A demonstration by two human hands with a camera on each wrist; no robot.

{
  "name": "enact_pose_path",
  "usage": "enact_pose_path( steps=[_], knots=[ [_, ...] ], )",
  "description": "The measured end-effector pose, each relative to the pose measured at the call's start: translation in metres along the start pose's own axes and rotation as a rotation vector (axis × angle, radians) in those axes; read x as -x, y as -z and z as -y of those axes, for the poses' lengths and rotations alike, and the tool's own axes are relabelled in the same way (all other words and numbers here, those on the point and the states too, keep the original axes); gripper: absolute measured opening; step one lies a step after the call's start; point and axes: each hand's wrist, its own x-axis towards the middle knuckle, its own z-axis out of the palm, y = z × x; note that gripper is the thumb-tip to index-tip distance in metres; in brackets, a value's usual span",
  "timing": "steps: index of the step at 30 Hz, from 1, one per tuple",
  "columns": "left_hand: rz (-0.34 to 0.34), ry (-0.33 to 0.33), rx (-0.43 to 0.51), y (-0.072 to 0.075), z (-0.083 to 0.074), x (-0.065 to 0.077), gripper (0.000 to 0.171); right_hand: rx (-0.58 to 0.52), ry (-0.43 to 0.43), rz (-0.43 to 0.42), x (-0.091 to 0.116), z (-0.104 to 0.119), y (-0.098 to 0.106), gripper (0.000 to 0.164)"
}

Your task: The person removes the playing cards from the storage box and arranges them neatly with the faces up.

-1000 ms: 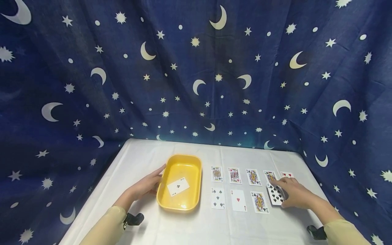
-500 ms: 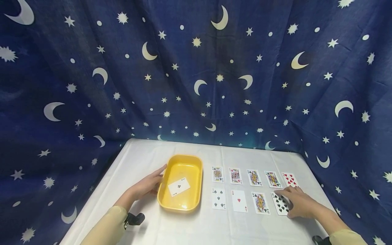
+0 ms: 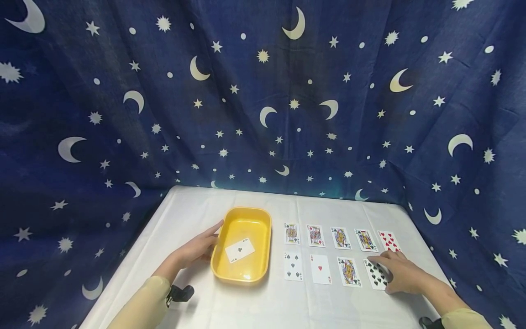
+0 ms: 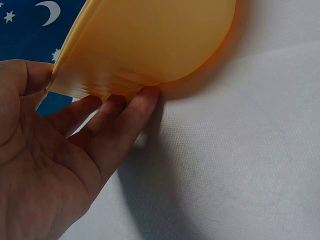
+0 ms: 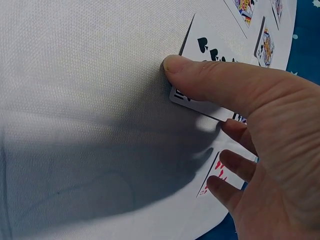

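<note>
On the white table, my left hand (image 3: 198,250) touches the left side of a yellow tray (image 3: 219,274). The left wrist view has its fingertips (image 4: 150,92) against the tray's outer wall. An ace of clubs (image 3: 239,250) lies face up in the tray. My right hand (image 3: 407,273) holds a ten of spades (image 3: 374,273) at the right end of the nearer row of cards. Its thumb (image 5: 185,75) crosses one edge of that card in the right wrist view, and the index fingertip meets the opposite edge. The hand covers part of the card.
A five of spades (image 3: 293,266), an ace of hearts (image 3: 320,269) and a queen of clubs (image 3: 349,273) lie left of the ten. Behind them runs a second row of face cards and a red heart card (image 3: 388,240). A starry blue curtain (image 3: 263,114) surrounds the table.
My right hand has brought the ten of spades down and right, off the farther row's card, to the end of the nearer row. The left hand has kept its place at the tray.
</note>
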Motion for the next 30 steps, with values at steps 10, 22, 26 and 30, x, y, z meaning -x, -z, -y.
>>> enact_pose_path(
  steps=[10, 22, 26, 30],
  knots=[
    [-0.006, 0.008, -0.002, 0.001, 0.0002, -0.0013, 0.065, 0.013, -0.004, 0.013, -0.0004, -0.0026, -0.0016, 0.088],
    [0.002, 0.003, 0.014, 0.0011, -0.0006, -0.0017, 0.066, 0.012, -0.019, 0.033, -0.0022, -0.0007, 0.0011, 0.094],
    [0.015, -0.008, 0.029, 0.0012, 0.0002, -0.0018, 0.067, 0.012, -0.013, 0.029, -0.0016, -0.0013, 0.0015, 0.098],
    [0.016, -0.011, 0.031, 0.001, 0.0003, -0.0015, 0.067, 0.008, 0.009, 0.003, -0.0016, 0.0002, 0.0029, 0.098]
  ],
)
